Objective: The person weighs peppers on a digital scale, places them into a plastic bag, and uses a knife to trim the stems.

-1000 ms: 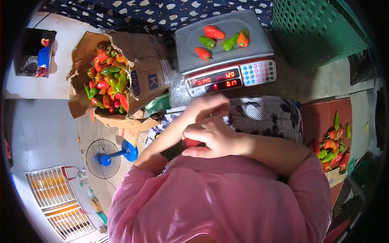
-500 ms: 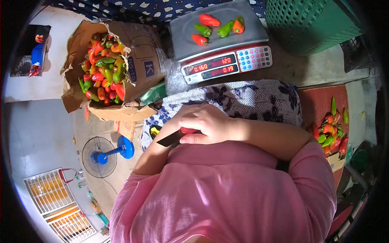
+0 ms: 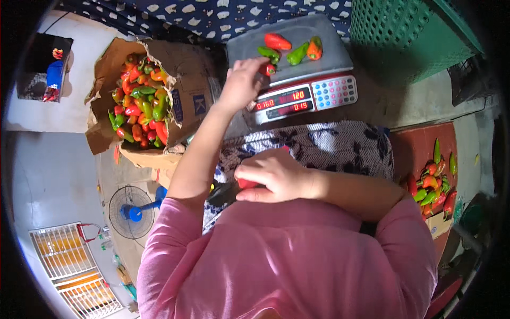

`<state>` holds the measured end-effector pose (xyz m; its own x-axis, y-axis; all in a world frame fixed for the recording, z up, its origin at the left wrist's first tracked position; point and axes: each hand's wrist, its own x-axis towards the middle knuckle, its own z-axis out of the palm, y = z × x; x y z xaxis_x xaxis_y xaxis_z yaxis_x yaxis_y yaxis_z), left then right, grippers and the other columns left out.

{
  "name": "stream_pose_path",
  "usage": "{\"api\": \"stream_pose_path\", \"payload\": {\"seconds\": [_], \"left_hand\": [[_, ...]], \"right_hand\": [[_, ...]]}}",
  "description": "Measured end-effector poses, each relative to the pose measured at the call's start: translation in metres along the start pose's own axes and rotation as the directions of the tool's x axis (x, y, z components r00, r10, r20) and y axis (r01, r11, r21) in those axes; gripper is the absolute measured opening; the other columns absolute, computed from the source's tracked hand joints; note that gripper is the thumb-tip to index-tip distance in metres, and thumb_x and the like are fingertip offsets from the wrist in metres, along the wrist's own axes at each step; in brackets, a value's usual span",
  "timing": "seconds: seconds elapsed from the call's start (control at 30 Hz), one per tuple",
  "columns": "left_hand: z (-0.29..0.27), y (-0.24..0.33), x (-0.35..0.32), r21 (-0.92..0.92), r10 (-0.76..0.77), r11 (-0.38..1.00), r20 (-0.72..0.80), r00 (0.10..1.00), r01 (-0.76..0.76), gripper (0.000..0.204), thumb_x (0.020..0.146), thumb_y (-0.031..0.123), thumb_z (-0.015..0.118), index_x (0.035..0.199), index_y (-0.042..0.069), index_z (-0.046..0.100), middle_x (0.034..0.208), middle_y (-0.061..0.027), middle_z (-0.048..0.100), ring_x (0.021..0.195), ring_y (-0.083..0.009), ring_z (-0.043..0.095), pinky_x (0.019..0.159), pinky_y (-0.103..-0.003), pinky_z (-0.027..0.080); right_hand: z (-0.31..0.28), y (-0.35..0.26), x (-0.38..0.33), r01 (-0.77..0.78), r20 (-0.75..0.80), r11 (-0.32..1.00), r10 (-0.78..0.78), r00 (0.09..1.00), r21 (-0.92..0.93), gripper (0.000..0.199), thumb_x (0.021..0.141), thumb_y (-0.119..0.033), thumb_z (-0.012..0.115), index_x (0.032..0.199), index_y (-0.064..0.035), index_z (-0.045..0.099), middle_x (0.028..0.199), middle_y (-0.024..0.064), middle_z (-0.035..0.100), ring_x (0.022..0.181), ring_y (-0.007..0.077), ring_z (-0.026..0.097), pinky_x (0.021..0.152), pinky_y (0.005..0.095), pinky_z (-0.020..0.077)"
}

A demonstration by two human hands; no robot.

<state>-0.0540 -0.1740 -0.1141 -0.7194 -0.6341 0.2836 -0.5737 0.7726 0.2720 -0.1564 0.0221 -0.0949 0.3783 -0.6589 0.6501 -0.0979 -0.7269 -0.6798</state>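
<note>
**Red and green peppers going onto the scale**

Cardboard, torn open at the far left, forms a box (image 3: 183, 80) heaped with red, orange and green peppers (image 3: 139, 109). Below it, on the pale floor, stand a small blue fan (image 3: 131, 211) and a white wire rack (image 3: 69, 266).

Moving toward the middle, the left hand (image 3: 241, 85) is stretched out from a pink sleeve to the near left edge of the grey scale tray (image 3: 319, 56). Its fingers are closed on a small red pepper (image 3: 270, 69) that is touching or just above the tray; I cannot tell which. Four more peppers lie farther back on the tray: a red one (image 3: 277, 41), two green ones (image 3: 268, 52) and an orange one (image 3: 314, 48). The scale's front panel (image 3: 305, 97) with red lit digits and a keypad faces the person.

Close to the body, the right hand (image 3: 276, 175) rests on a dark flowered cloth (image 3: 345, 149), curled around something red (image 3: 247, 183), most likely another pepper; a dark object just left of it is too hidden to name.

At the far right a second pile of peppers (image 3: 433, 183) sits on a red surface, and a green plastic crate (image 3: 404, 37) stands behind the scale.

Judging by this, the step in hand is laying the small pepper on the tray. Letting go calls for setting it flat so it does not roll off the near edge.
</note>
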Motion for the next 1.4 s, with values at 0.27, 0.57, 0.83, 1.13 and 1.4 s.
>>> {"api": "stream_pose_path", "payload": {"seconds": [0.27,0.57,0.83,1.13,1.4], "left_hand": [[0.025,-0.019,0.012,0.277,0.025,0.961,-0.02,0.999,-0.019,0.039,0.079,0.03,0.068,0.108,0.007,0.057,0.109,-0.0096,0.052,0.107,-0.0298,0.046,0.095,-0.047,0.03],[-0.011,0.053,-0.032,-0.63,-0.454,0.703,-0.041,0.89,0.329,0.03,0.071,0.01,0.071,0.093,0.002,0.052,0.073,-0.0042,0.057,0.069,-0.0098,0.053,0.063,-0.029,0.045],[-0.051,0.092,-0.051,-0.4,-0.372,0.867,-0.126,0.919,0.296,0.021,0.066,0.011,0.073,0.079,0.003,0.059,0.069,-0.0132,0.061,0.065,-0.0256,0.063,0.06,-0.035,0.049],[-0.068,0.1,-0.057,-0.136,-0.043,0.991,-0.301,0.953,0.002,0.019,0.063,0.005,0.07,0.072,0.006,0.053,0.067,-0.011,0.058,0.064,-0.0324,0.061,0.056,-0.039,0.049],[-0.051,0.083,-0.042,-0.358,-0.359,0.896,-0.234,0.904,0.263,0.042,0.072,0.014,0.078,0.098,0.006,0.046,0.078,-0.0069,0.054,0.073,-0.0153,0.055,0.068,-0.029,0.046]], "right_hand": [[-0.02,0.001,0.006,-0.025,-0.028,1.0,0.025,0.999,-0.004,0.03,0.078,-0.032,0.073,0.087,-0.008,0.057,0.072,0.0052,0.057,0.063,0.026,0.059,0.058,0.0373,0.0466],[-0.081,0.034,0.018,-0.532,-0.259,0.845,0.525,0.81,0.05,0.02,0.087,-0.024,0.065,0.093,-0.0054,0.063,0.063,0.0101,0.059,0.055,0.0204,0.059,0.051,0.0312,0.044],[-0.071,0.014,0.023,-0.292,-0.275,0.934,0.231,0.933,-0.207,0.018,0.085,-0.02,0.065,0.088,-0.0032,0.058,0.066,0.0113,0.057,0.056,0.0269,0.058,0.051,0.0344,0.0427],[-0.091,-0.001,0.022,-0.379,-0.309,0.831,0.265,0.913,-0.407,0.022,0.082,-0.025,0.065,0.086,-0.0047,0.058,0.072,0.0121,0.06,0.066,0.0345,0.061,0.058,0.0392,0.0479],[-0.217,0.085,-0.133,-0.797,-0.656,0.538,0.502,0.564,-0.274,0.036,0.095,-0.033,0.049,0.102,0.0007,0.059,0.094,0.0155,0.062,0.085,0.027,0.057,0.078,0.0356,0.0448]]}}
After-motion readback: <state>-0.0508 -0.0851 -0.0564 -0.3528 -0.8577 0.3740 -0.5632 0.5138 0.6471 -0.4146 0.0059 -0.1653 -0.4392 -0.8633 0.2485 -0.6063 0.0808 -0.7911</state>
